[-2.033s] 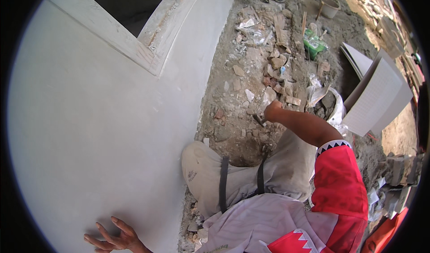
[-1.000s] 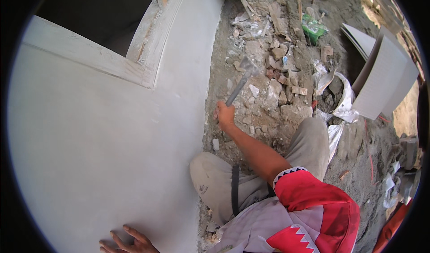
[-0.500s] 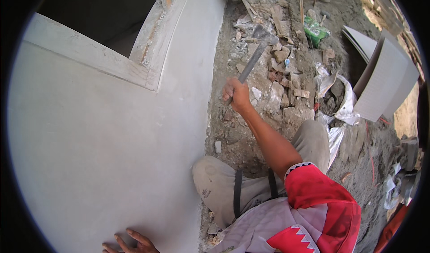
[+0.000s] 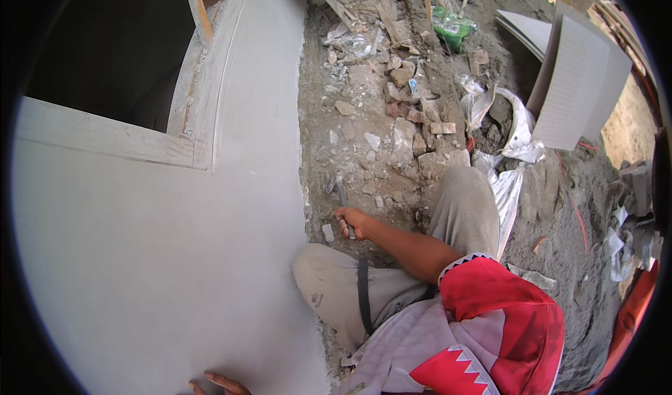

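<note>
My right hand point(image 4: 352, 223) grips the handle of a hatchet point(image 4: 341, 193) low over the rubble point(image 4: 367, 185), close to the foot of a smooth grey wall point(image 4: 175, 255). The hatchet's head is hard to make out against the broken ground. At the lower edge, the fingers of my left hand point(image 4: 222, 383) lie stretched against the wall; the rest of that hand is cut off. A small white chunk point(image 4: 327, 233) lies just beside my right hand.
An opening with a pale frame point(image 4: 203, 143) breaks the wall at upper left. Stones and bricks point(image 4: 413, 115) lie along the ground, with a green plastic bag point(image 4: 451, 30) beyond. A torn white sack point(image 4: 521, 129) and grey boards point(image 4: 581, 80) stand at right.
My right hand has swung the hatchet down and back toward my knee, from raised above the rubble to near the ground. The view has shifted, so less of my left hand shows.
</note>
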A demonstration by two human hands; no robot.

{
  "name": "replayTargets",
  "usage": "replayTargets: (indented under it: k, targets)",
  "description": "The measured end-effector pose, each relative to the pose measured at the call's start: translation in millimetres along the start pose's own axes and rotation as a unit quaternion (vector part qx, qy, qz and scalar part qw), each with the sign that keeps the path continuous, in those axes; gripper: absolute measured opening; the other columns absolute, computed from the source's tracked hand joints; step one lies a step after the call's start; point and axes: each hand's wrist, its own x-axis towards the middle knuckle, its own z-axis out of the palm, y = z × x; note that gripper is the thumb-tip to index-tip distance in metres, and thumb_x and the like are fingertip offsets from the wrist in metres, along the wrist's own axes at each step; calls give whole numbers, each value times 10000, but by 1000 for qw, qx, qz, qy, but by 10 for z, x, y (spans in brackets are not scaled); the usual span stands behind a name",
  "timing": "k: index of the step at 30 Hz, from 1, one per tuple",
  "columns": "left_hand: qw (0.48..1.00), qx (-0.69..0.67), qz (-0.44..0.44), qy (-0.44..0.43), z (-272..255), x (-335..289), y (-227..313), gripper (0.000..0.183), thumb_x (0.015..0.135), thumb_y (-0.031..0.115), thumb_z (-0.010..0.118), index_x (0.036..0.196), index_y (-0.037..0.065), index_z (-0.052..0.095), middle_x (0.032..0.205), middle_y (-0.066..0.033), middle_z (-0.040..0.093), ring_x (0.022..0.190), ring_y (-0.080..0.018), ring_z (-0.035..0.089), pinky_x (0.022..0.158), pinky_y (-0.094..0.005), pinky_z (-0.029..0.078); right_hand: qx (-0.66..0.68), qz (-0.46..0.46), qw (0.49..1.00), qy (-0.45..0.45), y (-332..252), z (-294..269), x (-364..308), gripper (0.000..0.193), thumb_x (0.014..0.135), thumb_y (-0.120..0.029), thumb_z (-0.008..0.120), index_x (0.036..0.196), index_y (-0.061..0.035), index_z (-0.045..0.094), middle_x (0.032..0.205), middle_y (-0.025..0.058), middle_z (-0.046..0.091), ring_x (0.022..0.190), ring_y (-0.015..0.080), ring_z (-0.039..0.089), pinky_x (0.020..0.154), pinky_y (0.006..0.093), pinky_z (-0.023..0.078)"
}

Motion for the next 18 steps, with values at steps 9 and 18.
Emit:
replayTargets:
  k: [9, 18]
  targets:
    - [999, 17, 23, 16, -10, 53, 36, 382, 842, 456, 689, 1075, 155, 662, 1385, -210, 530, 1333, -402, 438, 1149, -555, 131, 120, -62, 991, 13, 34, -255, 81, 165, 947, -241, 563, 867, -101, 524, 642, 13, 489, 496, 132, 486, 371, 291, 410]
    - [999, 23, 22, 9, -22, 72, 59, 394, 856, 459, 668, 1099, 150, 648, 1406, -220, 495, 1341, -418, 406, 1129, -581, 138, -69, -151, 983, 73, -337, 279, -337, 173, 936, -197, 541, 983, -31, 543, 620, 32, 496, 456, 151, 484, 399, 314, 420]
